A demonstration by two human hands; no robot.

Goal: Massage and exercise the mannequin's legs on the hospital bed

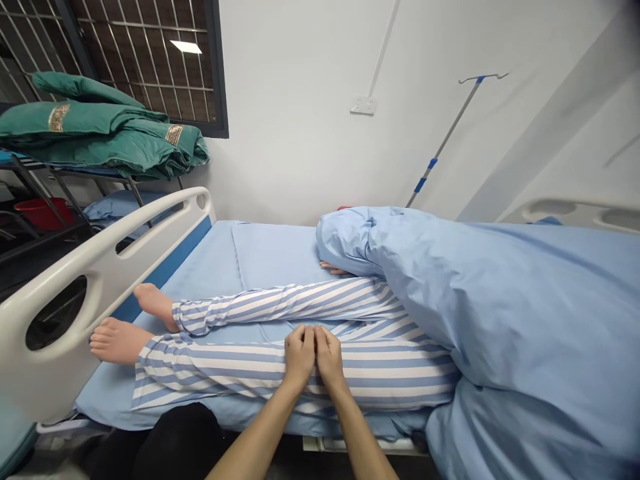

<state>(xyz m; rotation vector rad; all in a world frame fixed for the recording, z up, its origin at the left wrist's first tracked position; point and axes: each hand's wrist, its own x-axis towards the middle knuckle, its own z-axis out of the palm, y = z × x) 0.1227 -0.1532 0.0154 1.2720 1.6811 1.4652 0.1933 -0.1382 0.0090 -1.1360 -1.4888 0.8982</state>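
Note:
A figure in blue-and-white striped trousers lies on a hospital bed, bare feet toward the white footboard. A light blue quilt covers the upper body. My left hand and my right hand rest side by side on the near trouser leg around the thigh. Both have their fingers curled and pressed into the striped cloth. Their knuckles touch each other.
The blue bed sheet shows beyond the legs. Folded green quilts lie on a rack at the left, a red basin below. An IV pole leans by the white wall. Another bed rail stands at far right.

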